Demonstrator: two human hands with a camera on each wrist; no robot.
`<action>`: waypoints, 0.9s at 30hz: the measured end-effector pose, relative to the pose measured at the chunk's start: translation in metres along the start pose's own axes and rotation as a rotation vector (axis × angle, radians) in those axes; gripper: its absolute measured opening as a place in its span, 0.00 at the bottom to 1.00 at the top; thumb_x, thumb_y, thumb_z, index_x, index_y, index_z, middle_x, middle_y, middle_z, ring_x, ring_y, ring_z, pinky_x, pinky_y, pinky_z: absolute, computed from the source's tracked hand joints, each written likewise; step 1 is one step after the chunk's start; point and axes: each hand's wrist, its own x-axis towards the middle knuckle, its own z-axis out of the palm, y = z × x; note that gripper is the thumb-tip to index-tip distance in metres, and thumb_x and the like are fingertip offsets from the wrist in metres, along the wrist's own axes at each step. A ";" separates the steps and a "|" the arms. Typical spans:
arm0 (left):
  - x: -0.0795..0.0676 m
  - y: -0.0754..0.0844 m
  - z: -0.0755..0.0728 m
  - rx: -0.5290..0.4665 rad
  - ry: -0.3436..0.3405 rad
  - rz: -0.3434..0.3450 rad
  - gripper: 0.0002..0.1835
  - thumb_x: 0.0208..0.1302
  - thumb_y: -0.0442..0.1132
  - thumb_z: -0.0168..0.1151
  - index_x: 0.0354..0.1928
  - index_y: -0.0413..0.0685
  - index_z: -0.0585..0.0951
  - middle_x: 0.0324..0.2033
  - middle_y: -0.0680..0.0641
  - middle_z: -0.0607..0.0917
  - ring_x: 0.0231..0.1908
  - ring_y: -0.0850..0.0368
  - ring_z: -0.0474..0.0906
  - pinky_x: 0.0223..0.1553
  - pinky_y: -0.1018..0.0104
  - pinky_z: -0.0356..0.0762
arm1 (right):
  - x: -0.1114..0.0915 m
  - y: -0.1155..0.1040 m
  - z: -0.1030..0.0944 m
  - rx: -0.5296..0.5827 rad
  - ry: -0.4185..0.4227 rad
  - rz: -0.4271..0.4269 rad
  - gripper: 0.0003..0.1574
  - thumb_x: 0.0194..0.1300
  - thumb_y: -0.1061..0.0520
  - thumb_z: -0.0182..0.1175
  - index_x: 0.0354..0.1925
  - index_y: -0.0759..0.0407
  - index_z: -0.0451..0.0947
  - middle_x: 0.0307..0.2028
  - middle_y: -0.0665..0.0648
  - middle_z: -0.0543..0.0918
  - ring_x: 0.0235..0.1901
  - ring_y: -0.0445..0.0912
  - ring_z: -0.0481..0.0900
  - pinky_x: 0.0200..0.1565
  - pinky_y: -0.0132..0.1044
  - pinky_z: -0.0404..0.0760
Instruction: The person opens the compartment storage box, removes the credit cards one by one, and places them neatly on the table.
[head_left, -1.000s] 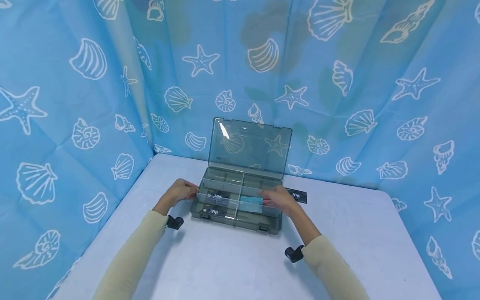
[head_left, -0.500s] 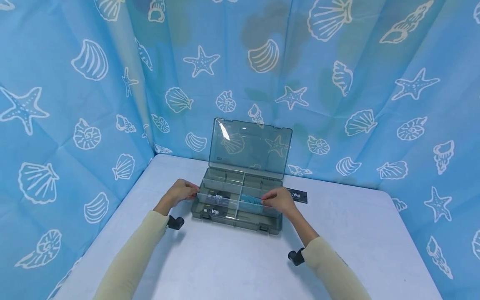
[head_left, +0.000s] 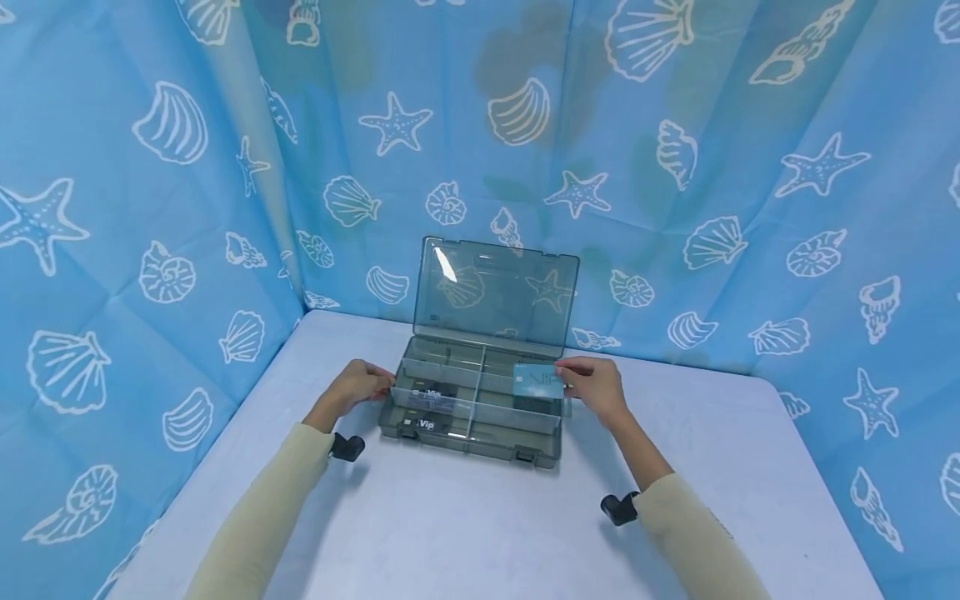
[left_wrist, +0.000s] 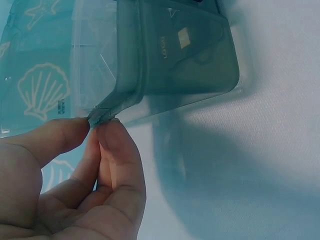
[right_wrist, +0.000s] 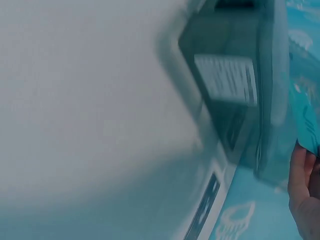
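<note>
A clear grey compartment box [head_left: 468, 450] stands on the white table with its hinged lid [head_left: 495, 292] raised at the back. My left hand [head_left: 356, 385] pinches the box's left rim between thumb and fingertips, as the left wrist view shows close up. In my right hand [head_left: 596, 385] is a light blue VIP card [head_left: 536, 380], pinched at its right end and held over the right-hand compartments. The right wrist view catches only part of this card [right_wrist: 306, 117] and hand. Two black Vip cards lie in the left compartments, one in front [head_left: 426, 423] and one in the middle row [head_left: 435, 392].
Clear dividers [head_left: 474, 400] split the box into several compartments. A dark card [right_wrist: 205, 205] lies on the table right of the box, hidden behind my right hand in the head view. A blue seashell curtain [head_left: 465, 125] hangs behind and beside the table.
My right hand has lifted the light blue card out of the right middle compartment and carried it up and to the right. The left hand stays at the rim.
</note>
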 end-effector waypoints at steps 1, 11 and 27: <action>0.000 0.000 0.000 0.002 0.000 0.000 0.15 0.69 0.35 0.55 0.54 0.34 0.78 0.51 0.37 0.79 0.50 0.45 0.78 0.52 0.56 0.79 | 0.001 0.002 -0.006 0.003 0.017 0.013 0.16 0.68 0.56 0.62 0.51 0.62 0.83 0.46 0.61 0.84 0.45 0.53 0.83 0.42 0.42 0.85; 0.004 -0.001 0.001 0.006 0.006 -0.022 0.15 0.69 0.35 0.56 0.53 0.34 0.78 0.51 0.37 0.79 0.49 0.45 0.78 0.52 0.55 0.79 | -0.003 0.036 -0.058 0.068 0.108 0.150 0.22 0.70 0.51 0.59 0.56 0.62 0.78 0.54 0.63 0.79 0.50 0.52 0.81 0.45 0.36 0.83; -0.002 0.002 -0.001 -0.007 -0.026 -0.002 0.16 0.69 0.35 0.55 0.54 0.33 0.78 0.52 0.37 0.79 0.50 0.45 0.77 0.53 0.54 0.78 | -0.008 0.087 -0.064 0.039 0.150 0.390 0.22 0.69 0.55 0.60 0.57 0.65 0.77 0.57 0.67 0.77 0.39 0.42 0.83 0.38 0.29 0.83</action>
